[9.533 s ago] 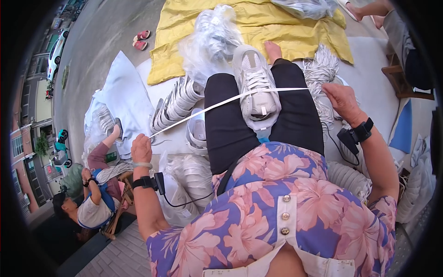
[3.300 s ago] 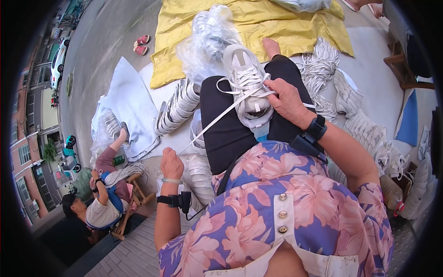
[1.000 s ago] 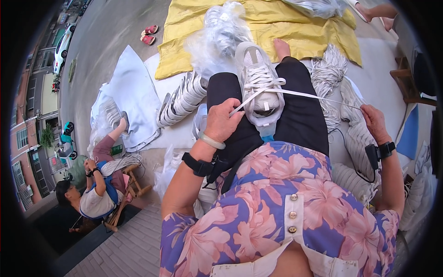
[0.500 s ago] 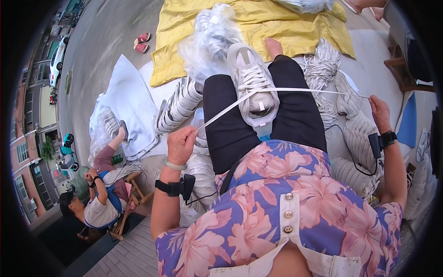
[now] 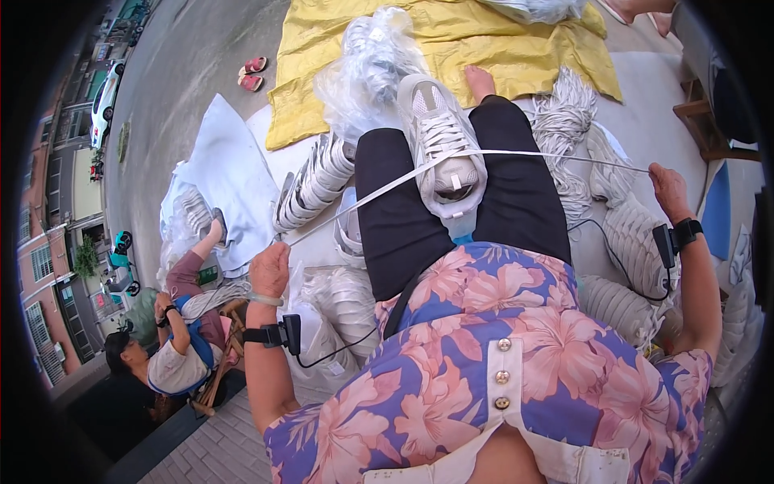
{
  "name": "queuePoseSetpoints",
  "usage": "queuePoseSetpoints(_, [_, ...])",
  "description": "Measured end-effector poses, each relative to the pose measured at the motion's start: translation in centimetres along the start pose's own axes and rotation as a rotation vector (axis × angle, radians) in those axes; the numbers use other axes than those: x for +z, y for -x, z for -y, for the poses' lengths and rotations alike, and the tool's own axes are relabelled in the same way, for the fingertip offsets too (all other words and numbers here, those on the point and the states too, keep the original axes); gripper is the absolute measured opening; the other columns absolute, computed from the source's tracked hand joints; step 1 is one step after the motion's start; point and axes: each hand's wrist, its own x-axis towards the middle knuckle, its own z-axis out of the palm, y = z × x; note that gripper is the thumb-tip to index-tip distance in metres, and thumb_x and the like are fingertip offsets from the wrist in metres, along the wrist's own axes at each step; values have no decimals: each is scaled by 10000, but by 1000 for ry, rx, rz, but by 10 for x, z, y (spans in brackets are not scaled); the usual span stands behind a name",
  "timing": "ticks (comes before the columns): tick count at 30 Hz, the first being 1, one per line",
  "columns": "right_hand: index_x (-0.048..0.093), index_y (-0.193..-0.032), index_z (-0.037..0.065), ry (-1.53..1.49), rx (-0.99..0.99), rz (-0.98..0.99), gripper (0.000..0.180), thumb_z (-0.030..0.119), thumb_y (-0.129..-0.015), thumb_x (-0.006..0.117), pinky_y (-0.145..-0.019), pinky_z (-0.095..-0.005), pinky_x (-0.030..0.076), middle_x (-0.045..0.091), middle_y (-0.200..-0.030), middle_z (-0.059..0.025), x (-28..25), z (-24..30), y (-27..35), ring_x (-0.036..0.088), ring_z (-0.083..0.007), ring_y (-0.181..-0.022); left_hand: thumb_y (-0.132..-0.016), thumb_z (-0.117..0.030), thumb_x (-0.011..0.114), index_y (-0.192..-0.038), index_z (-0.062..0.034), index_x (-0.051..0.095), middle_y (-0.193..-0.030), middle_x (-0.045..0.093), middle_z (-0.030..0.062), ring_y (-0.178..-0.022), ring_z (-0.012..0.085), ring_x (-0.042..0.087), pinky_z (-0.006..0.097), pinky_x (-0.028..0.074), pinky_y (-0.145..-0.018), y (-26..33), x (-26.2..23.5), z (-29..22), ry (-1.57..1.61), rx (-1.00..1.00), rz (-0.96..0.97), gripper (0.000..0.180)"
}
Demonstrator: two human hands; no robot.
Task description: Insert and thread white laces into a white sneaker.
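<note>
A light grey and white sneaker [image 5: 447, 149] rests between my thighs, its toe pointing away from me and its heel opening near my lap. Lace is threaded in crossing rows up its front. From the top of the rows a white shoelace [image 5: 371, 196] stretches out taut to both sides. My left hand [image 5: 269, 269] is closed around one end, low on the left. Out to the right, my right hand [image 5: 667, 192] pinches the other end. Both hands are apart from the shoe.
Left of my legs lie stacked shoe uppers [image 5: 316, 184] and a clear plastic bag [image 5: 371, 73]. A bundle of laces [image 5: 566, 113] and more stacked uppers [image 5: 633, 242] lie on the right. Ahead spreads a yellow sheet [image 5: 314, 73]. A seated person [image 5: 177, 347] is at far left.
My left hand has moved outward to the left, drawing a longer length of lace from the shoe. My right hand has shifted slightly outward.
</note>
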Motion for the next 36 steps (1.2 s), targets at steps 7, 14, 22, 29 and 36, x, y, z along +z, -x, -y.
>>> queuePoseSetpoints(7, [580, -761, 99, -305, 233, 85, 121, 194, -832, 561, -395, -182, 331, 463, -577, 42, 6, 10, -39, 383, -27, -444, -862, -237, 527, -736, -22, 567, -523, 533, 81, -426, 193, 515, 336, 391, -431, -30, -6, 31, 295, -467, -59, 252])
queuePoseSetpoints(14, [570, -750, 71, -876, 546, 848, 143, 178, -844, 585, -361, -186, 243, 394, -559, 64, 77, 163, 52, 315, -20, -410, -913, -226, 490, -852, -51, 524, -575, 533, 39, -367, 73, 421, 173, 298, -331, -57, 25, -127, 1421, -520, 684, 189])
queuePoseSetpoints(22, [561, -768, 53, -980, 354, 798, 83, 109, -828, 555, -430, -202, 430, 568, -663, -7, 151, 227, 42, 521, -61, -516, -917, -189, 466, -878, -60, 506, -629, 571, 44, -437, 94, 517, 188, 377, -361, -119, 59, -197, 1403, -466, 688, 141])
queuePoseSetpoints(29, [590, -856, 35, -1109, 317, 682, 71, 80, -809, 564, -473, -183, 423, 589, -701, -15, 165, 228, 36, 528, -58, -544, -890, -183, 498, -826, -78, 540, -638, 580, 21, -483, 89, 538, 177, 395, -425, -134, 55, -216, 1365, -435, 346, 129])
queuePoseSetpoints(36, [596, -874, 35, -1136, 289, 677, 76, 73, -817, 563, -454, -172, 392, 588, -705, -6, 169, 223, 36, 526, -44, -556, -870, -206, 564, -850, -58, 613, -636, 543, -35, -538, 39, 492, 159, 388, -511, -123, 67, -212, 1338, -389, 81, 157])
